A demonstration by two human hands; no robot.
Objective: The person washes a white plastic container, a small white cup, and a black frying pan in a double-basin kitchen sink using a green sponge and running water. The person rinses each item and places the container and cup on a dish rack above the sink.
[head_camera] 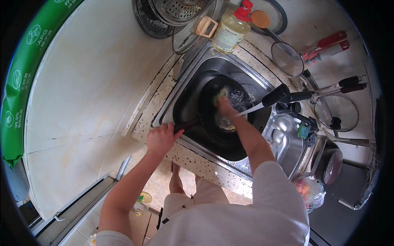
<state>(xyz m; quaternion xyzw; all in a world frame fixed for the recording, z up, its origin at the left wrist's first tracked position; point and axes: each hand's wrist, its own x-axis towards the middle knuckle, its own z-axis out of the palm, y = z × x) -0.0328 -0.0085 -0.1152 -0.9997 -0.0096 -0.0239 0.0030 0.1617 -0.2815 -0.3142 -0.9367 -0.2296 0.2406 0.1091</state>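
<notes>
A black frying pan point(207, 115) rests inside the dark sink basin point(184, 104), with water and suds in it. My left hand point(160, 138) is closed around the pan's handle point(188, 124), over the sink's near-left rim. Inside the pan, my right hand point(226, 106) presses a sponge point(217, 98) with a green side against the surface. The fingers are blurred and partly hide the sponge. Close to my right wrist is a faucet point(275, 95) with a black head; its pale spout or water stream point(251, 109) reaches toward the pan and partly passes behind my forearm.
A soap pump bottle point(229, 32) stands at the sink's back corner. Right of the basin, a metal drainer point(284, 132) holds a spoon point(277, 138). Beyond lie a blue-green sponge point(303, 131), a strainer point(287, 59) and a glass lid point(336, 113). Steamer pots point(181, 12) sit at back left.
</notes>
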